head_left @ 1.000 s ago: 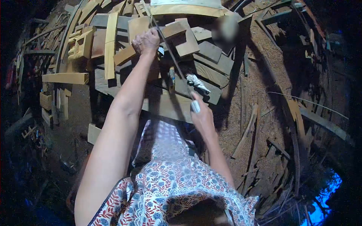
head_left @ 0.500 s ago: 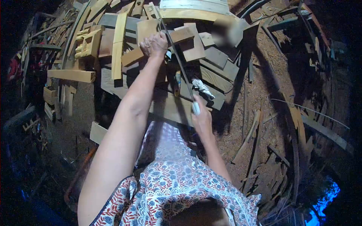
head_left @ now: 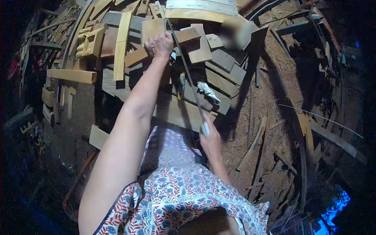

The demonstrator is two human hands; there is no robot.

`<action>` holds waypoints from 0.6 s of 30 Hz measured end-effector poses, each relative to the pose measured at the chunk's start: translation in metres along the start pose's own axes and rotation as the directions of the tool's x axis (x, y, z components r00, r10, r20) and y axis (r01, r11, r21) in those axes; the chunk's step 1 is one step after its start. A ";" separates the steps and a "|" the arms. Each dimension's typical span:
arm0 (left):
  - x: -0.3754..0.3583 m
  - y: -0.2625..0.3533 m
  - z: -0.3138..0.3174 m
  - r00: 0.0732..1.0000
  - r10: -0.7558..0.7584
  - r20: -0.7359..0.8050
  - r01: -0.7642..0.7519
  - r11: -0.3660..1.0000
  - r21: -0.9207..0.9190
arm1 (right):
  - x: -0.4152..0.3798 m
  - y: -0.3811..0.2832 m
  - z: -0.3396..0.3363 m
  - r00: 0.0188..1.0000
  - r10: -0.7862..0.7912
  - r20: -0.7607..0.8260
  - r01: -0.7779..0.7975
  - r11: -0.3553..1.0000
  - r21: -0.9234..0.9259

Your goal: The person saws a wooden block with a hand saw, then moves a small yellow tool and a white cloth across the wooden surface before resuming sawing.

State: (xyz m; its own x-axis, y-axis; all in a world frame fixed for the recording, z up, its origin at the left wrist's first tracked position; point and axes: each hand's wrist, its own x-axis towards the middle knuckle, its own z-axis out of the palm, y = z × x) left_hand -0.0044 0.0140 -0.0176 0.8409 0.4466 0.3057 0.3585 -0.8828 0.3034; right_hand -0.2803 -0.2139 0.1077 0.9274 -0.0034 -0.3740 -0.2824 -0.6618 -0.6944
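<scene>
My left hand [head_left: 159,45] is closed over a tan wooden block [head_left: 135,57] on the cluttered worktop, with the arm stretched out. My right hand [head_left: 211,140], near my body, is wrapped around the pale handle of a long, thin handsaw [head_left: 189,74]. Its blade shows almost edge-on and slants away past the right side of my left hand. Whether the teeth are in the wood cannot be made out. A crumpled white cloth or bag [head_left: 207,91] and a brush-like tool [head_left: 181,86] lie to either side of the blade.
Boards and offcuts cover the worktop [head_left: 172,113]. A notched wooden piece [head_left: 92,42] and a long beam [head_left: 72,76] are at the left. Pale planks [head_left: 201,9] stand at the far side. Scrap strips [head_left: 256,143] and sawdust litter the ground at right.
My right hand has drawn the handsaw back toward my body. My left hand stays on the block. The whole view has shifted slightly.
</scene>
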 end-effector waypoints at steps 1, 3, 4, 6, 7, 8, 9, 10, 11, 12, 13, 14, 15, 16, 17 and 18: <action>0.000 0.001 -0.003 1.000 -0.014 0.008 0.014 1.000 0.027 | -0.025 0.014 -0.003 0.997 0.067 0.031 -0.067 0.998 0.000; 0.000 -0.011 0.017 0.999 0.048 -0.026 -0.045 0.994 0.103 | -0.033 0.020 -0.009 0.994 0.094 0.064 -0.097 0.994 0.047; -0.001 -0.020 0.041 0.989 0.133 -0.059 -0.124 0.982 0.139 | -0.033 0.018 -0.011 0.997 0.065 0.051 -0.070 0.993 0.092; -0.005 0.001 -0.004 0.997 0.069 0.034 -0.069 0.997 0.027 | 0.007 -0.001 -0.006 0.999 -0.029 -0.020 0.031 0.998 0.063; -0.004 0.004 -0.005 0.996 0.084 0.020 -0.082 0.994 -0.071 | 0.028 -0.005 0.001 0.997 -0.081 -0.014 0.081 0.997 -0.004; -0.002 0.002 -0.008 0.996 0.094 0.001 -0.093 0.985 -0.146 | 0.047 -0.019 0.003 0.998 0.039 0.054 -0.040 0.999 0.009; -0.002 -0.004 0.005 0.992 0.119 -0.051 -0.124 0.987 -0.105 | 0.044 -0.019 0.008 0.998 0.034 0.061 -0.035 0.999 0.018; 0.002 -0.008 0.010 0.983 0.146 -0.109 -0.153 0.987 -0.055 | 0.042 -0.016 0.011 1.000 0.002 0.027 -0.003 0.999 0.035; 0.003 -0.010 0.016 0.989 0.111 -0.094 -0.117 0.992 -0.055 | 0.039 -0.015 0.011 0.999 -0.031 -0.007 0.031 0.998 0.046; 0.001 -0.007 0.012 0.992 0.060 -0.114 -0.065 0.997 -0.041 | 0.018 -0.009 0.007 1.000 0.018 0.005 -0.019 0.995 0.100; 0.002 -0.008 0.016 0.994 0.052 -0.100 -0.057 0.997 -0.043 | -0.007 -0.001 0.000 0.996 0.081 0.034 -0.083 0.994 0.065; 0.001 -0.009 0.020 0.995 0.044 -0.085 -0.048 0.998 -0.047 | -0.022 0.005 -0.005 0.988 0.145 0.058 -0.147 0.989 0.025; 0.000 -0.008 0.017 1.000 0.015 -0.006 -0.016 0.998 -0.064 | -0.023 0.005 -0.005 0.987 0.146 0.068 -0.148 0.989 0.025; -0.003 -0.010 0.016 1.000 0.019 0.000 -0.019 0.998 -0.060 | -0.024 0.007 -0.004 0.992 0.117 0.056 -0.119 0.992 0.030; -0.004 -0.009 0.013 0.999 0.048 -0.025 -0.049 0.998 -0.039 | -0.019 0.007 -0.003 0.996 0.081 0.036 -0.082 0.996 0.037; -0.003 -0.007 0.012 0.996 0.080 -0.051 -0.081 0.997 -0.019 | 0.002 0.002 0.003 0.997 0.062 0.035 -0.063 0.997 0.036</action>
State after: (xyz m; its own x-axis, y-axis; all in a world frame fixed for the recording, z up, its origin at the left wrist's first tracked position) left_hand -0.0050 0.0174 -0.0311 0.8449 0.3817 0.3747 0.2816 -0.9130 0.2951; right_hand -0.2800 -0.2131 0.1041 0.8991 -0.0179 -0.4374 -0.3489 -0.6328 -0.6912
